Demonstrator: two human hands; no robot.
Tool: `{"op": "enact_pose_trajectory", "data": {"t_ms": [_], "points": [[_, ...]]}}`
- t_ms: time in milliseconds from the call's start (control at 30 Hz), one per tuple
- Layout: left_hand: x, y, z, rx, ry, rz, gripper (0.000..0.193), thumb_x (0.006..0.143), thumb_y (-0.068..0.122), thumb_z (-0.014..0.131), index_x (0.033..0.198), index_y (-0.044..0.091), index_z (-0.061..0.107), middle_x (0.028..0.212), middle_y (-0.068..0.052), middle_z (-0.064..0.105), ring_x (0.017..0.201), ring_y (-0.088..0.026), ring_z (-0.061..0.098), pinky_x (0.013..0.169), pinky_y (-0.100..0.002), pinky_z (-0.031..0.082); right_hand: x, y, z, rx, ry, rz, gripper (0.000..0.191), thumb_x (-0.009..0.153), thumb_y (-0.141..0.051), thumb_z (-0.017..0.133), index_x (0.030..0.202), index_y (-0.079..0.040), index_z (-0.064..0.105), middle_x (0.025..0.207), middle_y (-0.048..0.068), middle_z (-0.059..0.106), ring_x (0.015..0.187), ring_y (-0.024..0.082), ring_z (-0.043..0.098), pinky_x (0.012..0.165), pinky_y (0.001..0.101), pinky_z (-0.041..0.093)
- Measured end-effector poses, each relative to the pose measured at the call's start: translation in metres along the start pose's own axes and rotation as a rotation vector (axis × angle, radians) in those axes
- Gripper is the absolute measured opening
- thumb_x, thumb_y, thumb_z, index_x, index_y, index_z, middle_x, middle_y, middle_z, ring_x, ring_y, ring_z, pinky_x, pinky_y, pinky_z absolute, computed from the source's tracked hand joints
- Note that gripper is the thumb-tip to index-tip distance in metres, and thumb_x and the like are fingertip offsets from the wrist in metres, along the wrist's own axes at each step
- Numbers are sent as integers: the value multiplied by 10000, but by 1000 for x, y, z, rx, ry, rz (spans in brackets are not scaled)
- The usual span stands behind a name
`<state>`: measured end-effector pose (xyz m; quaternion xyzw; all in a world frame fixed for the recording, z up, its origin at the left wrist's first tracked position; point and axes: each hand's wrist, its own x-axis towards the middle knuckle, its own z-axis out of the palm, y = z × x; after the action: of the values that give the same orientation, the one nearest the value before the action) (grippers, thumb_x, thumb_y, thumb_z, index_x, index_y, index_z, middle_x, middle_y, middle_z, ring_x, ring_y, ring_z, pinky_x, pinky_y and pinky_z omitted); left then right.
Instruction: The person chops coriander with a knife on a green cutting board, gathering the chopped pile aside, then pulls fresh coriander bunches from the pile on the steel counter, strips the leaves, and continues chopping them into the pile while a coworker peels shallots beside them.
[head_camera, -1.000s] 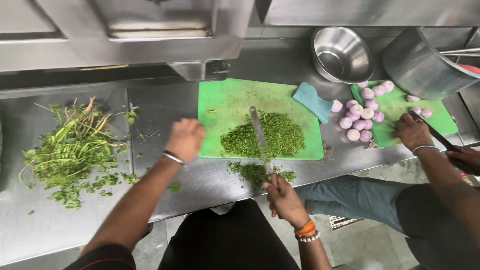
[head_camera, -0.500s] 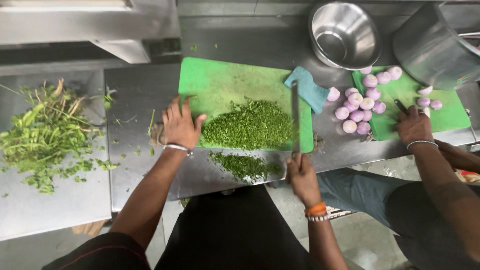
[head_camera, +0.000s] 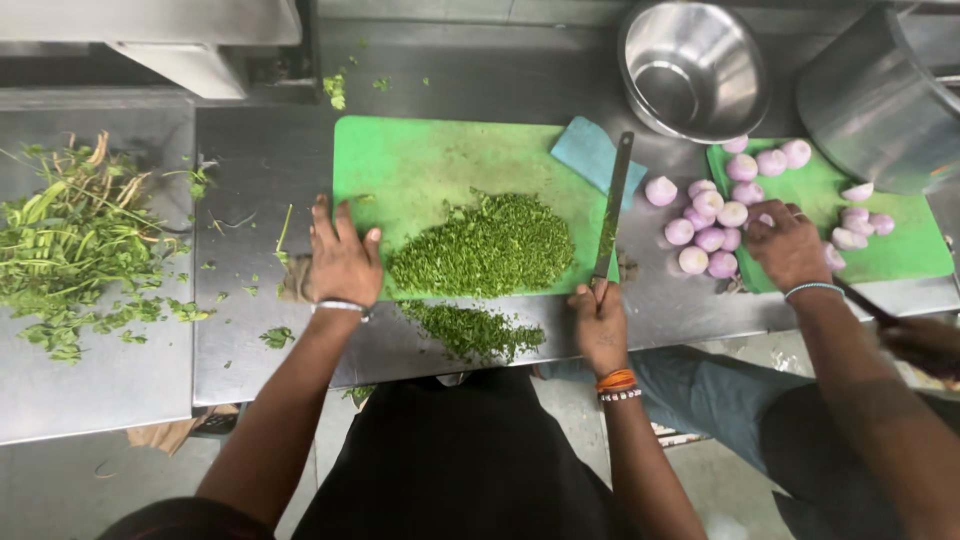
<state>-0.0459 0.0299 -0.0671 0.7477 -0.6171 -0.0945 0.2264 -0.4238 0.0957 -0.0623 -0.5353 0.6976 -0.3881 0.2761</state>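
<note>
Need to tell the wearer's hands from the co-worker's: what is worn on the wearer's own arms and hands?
Both forearms are bare, with no sleeves and no gloves. The left hand has a thin silver-coloured bangle at the wrist. The right hand has an orange band and a beaded black-and-white band stacked at the wrist. No rings can be made out on the fingers.

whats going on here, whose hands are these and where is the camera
The camera sits on a person's head and looks straight down at a steel counter. The two arms from the bottom edge are that person's. The left hand lies flat on the edge of a green board, beside a heap of chopped herbs. The right hand holds a knife, its blade lying over the board's right side. Uncut greens lie at far left. The hand at right belongs to a co-worker, reaching among peeled onions below a steel bowl.
</note>
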Motion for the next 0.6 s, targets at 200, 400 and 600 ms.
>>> {"op": "enact_pose_trajectory", "data": {"t_ms": [200,400,600], "points": [[1,24,-21,42,86,80,487,1041,243,587,1446,0,469,1530,-268,382,1367,-478,498,1151,-580,467,2,-4,-11,151,-79,-36,248,1049,-210,600,991,2,484,853,97,615,810,179,650,729,336,529],[60,83,-1,-299,-625,-125,774,864,-60,540,1596,117,363,1605,-221,339,1186,-385,692,977,-435,585,-32,-20,-20,105,-28,169,234,1012,-221,588,1015,9,549,878,115,706,786,204,661,728,358,526],[102,117,52,-139,-483,416,465,843,45,687,1297,138,647,1440,-297,447,1245,-434,551,1066,-423,450,-53,-37,-23,59,-46,129,237,985,-250,569,1010,-14,549,884,143,766,835,234,754,750,375,558]]}}
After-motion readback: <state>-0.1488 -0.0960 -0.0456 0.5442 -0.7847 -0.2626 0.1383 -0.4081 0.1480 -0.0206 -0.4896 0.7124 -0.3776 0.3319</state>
